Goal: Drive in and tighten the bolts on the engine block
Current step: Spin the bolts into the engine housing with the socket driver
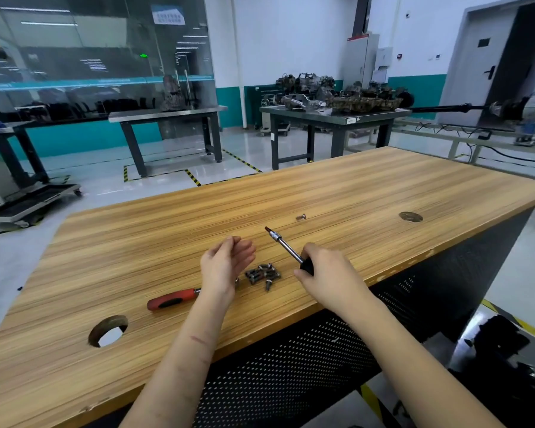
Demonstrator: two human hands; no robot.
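Several bolts [262, 275] heaped between hands; right hand [328, 274] grips driver [286, 246].

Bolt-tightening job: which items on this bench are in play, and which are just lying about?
In play:
- driver, handle gripped by right hand
- pile of bolts between the hands
- left hand, open, holding nothing
- lone bolt, farther back

Lying about:
- red-handled tool on wooden bench
- engine parts on far table; no block on this bench

You get bright, even overhead light; soft shadows under hands [226, 264]; ceiling-strip glare on glass wall [93, 57]; wide-angle bending at edges.
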